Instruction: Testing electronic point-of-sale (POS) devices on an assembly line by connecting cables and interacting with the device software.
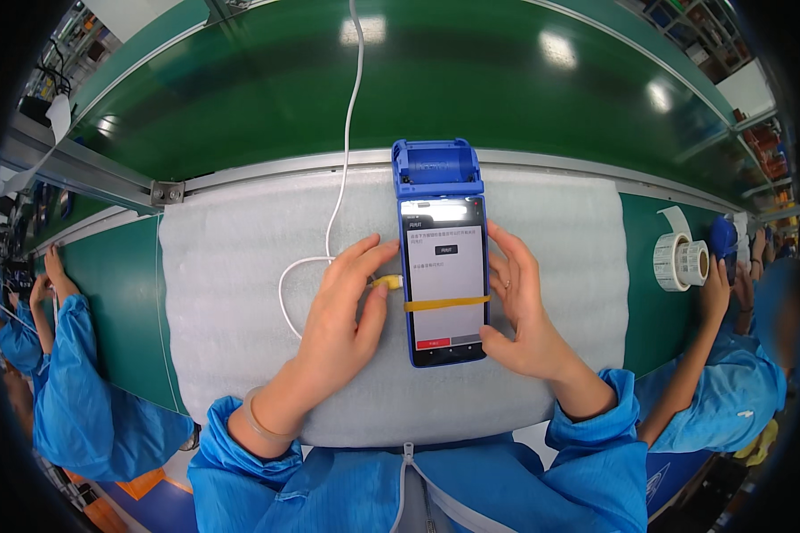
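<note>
A blue handheld payment terminal (443,280) lies face up on a white foam sheet (240,293), its screen lit. The round printer bay (436,165) at its far end has no paper roll in view. Around its lower half runs a yellow rubber band (447,304). At the terminal's left edge, my left hand (340,306) pinches the yellow-wrapped plug (388,282) of a white cable (340,178). My right hand (529,315) grips the right edge, fingers along the side and thumb on the lower right corner of the screen.
The cable loops left of the terminal and runs up over a green panel (240,98) behind a metal rail (551,166). Label rolls (671,264) stand on the green table to the right. Co-workers in blue sleeves (84,364) sit at both sides; the right one holds another blue device (724,238).
</note>
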{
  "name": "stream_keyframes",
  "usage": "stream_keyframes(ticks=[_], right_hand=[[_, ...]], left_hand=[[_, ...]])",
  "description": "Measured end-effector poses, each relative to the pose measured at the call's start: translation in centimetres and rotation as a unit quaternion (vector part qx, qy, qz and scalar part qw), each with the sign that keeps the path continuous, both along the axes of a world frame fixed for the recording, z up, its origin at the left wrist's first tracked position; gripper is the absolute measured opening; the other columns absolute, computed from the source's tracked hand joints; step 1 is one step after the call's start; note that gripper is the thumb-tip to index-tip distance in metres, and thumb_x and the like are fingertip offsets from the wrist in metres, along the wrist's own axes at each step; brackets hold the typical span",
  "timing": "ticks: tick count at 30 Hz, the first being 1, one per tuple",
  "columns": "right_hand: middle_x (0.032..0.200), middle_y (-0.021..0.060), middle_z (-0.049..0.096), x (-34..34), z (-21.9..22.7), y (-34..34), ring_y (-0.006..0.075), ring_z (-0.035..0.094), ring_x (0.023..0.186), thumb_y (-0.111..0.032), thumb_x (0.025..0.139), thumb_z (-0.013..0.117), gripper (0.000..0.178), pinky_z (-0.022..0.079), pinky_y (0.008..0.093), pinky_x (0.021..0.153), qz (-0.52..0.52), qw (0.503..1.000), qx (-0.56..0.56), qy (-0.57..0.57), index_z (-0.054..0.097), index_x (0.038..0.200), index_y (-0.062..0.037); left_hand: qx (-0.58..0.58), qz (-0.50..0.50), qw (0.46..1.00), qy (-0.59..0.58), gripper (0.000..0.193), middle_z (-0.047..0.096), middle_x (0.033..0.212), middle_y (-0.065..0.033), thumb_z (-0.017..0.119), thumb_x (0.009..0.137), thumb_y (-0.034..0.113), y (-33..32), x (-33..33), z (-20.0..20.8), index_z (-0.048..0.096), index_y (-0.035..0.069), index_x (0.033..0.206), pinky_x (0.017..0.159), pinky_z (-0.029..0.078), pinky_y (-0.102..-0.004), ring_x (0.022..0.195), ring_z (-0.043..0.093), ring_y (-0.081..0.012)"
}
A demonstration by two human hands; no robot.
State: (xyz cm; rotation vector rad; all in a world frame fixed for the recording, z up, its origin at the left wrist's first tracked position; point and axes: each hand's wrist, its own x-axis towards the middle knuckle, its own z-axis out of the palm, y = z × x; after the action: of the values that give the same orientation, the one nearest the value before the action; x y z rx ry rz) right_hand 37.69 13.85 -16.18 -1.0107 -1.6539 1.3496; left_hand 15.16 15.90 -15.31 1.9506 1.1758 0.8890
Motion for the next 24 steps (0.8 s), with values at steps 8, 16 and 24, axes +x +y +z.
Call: stream_keyframes(ticks=[8, 16, 24], right_hand=[[0.144, 0.0207, 0.002, -0.4, 0.1, 0.0, 0.0366, 0.009, 0.135, -0.001, 0.067, 0.061, 0.098, 0.02, 0.048, 0.107, 0.001, 0.999, 0.006, -0.033, -0.005, 0.139, -0.0058], [0.143, 0.0255, -0.001, -2.1, -0.7, -0.7, 0.0396, 0.004, 0.134, -0.01, 0.066, 0.071, 0.106, 0.018, 0.0455, 0.107, -0.045, 0.99, 0.063, -0.118, -0.006, 0.138, -0.0009], [0.143, 0.0245, -0.001, -1.3, -0.8, -0.6, 0.0379, 0.002, 0.135, -0.004, 0.067, 0.061, 0.098, 0.014, 0.0441, 0.108, -0.026, 0.999, 0.039, 0.002, -0.006, 0.138, -0.0006]], left_hand=[[-0.017, -0.006, 1.0, -0.009, 0.038, 0.047, 0.125, -0.0189, 0.045, 0.083, -0.004, 0.0, 0.0, 0.0, 0.046, 0.0, 0.12, 0.099, 0.035, -0.04, 0.123, 0.039, -0.033], [-0.009, -0.009, 1.0, 0.001, 0.038, 0.049, 0.124, -0.0158, 0.044, 0.082, -0.006, 0.1, 0.1, 0.4, 0.048, 0.001, 0.119, 0.101, 0.034, -0.0389, 0.125, 0.038, -0.0303], [0.008, -0.012, 1.0, -0.005, 0.037, 0.05, 0.123, -0.0158, 0.046, 0.081, -0.007, 0.0, 0.2, 0.5, 0.051, 0.001, 0.117, 0.1, 0.035, -0.0378, 0.123, 0.041, -0.0306]])
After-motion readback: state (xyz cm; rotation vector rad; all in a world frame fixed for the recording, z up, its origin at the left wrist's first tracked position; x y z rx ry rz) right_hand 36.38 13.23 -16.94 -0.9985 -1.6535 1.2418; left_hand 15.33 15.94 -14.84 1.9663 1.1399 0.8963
